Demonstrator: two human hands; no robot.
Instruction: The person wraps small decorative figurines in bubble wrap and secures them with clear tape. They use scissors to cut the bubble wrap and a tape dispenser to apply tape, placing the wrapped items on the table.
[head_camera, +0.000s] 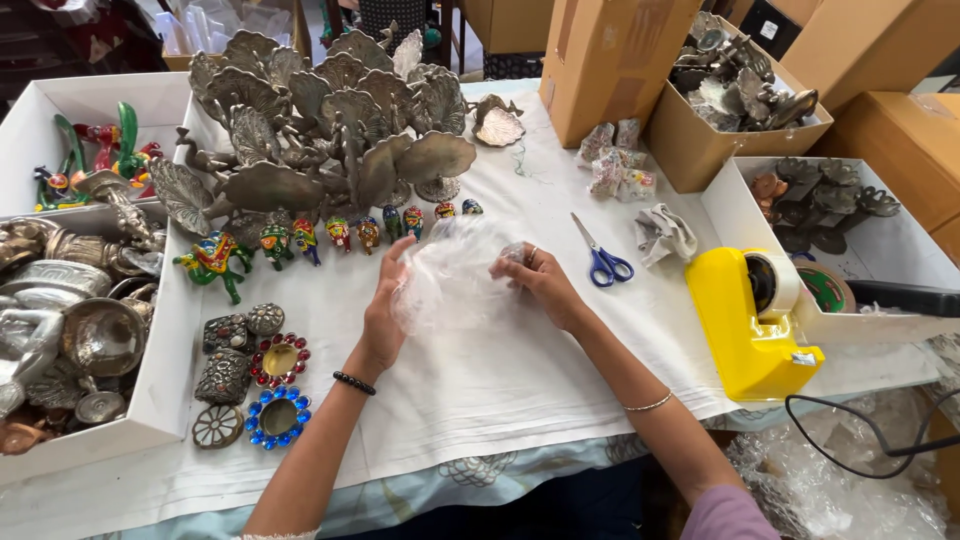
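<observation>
— Covering the whole desk (520, 390) is a white cloth, and the crowd of grey metal peacock figures (330, 130) is taking up its far left part. What are the hands doing?

— Both are working on a crumpled sheet of clear plastic wrap (450, 275), held just above the cloth at the middle. The left hand (383, 310) is closing its grip on the sheet's left edge; the right hand (540, 285) is pinching the right edge, fingers curled, perhaps around something small, though I cannot tell what.

— What is sitting nearby?

— A yellow tape dispenser (745, 330) is standing to the right, blue-handled scissors (603, 262) are lying just beyond the right hand, and a row of small painted figurines (340, 235) is standing just past the wrap.

— Any risk?

— The thin film is looking easy to tear if pulled taut, and a sweeping wrist could be knocking those figurines over.
</observation>
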